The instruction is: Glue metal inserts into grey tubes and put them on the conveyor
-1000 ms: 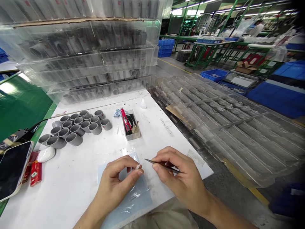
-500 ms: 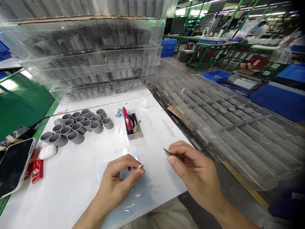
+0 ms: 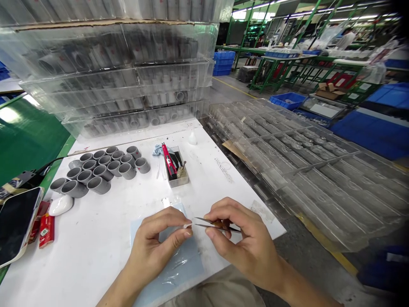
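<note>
Between the thumb and forefinger of my left hand (image 3: pixel 156 238) is a small white piece (image 3: pixel 188 225), its exact kind too small to tell. My right hand (image 3: pixel 243 238) grips a pair of dark tweezers (image 3: pixel 217 224). Their two tips are spread apart and point left at the white piece, a short gap from it. Both hands are over the front of the white tabletop. Under my left hand lies a light blue sheet (image 3: pixel 188 264) with clear plastic film over it.
Several grey tubes (image 3: pixel 99 185) stand at the left. A small clear box (image 3: pixel 179 182) holds a red utility knife (image 3: pixel 168 160). Left are a phone (image 3: pixel 19 226) and a red packet (image 3: pixel 47 231). Stacked clear trays (image 3: pixel 134 76) rise behind; further clear trays (image 3: pixel 335 179) lie right.
My right hand has moved left towards my left hand, and the tweezers now show side-on with tips apart. My left hand keeps its pinch on the white piece. The view has shifted slightly.
</note>
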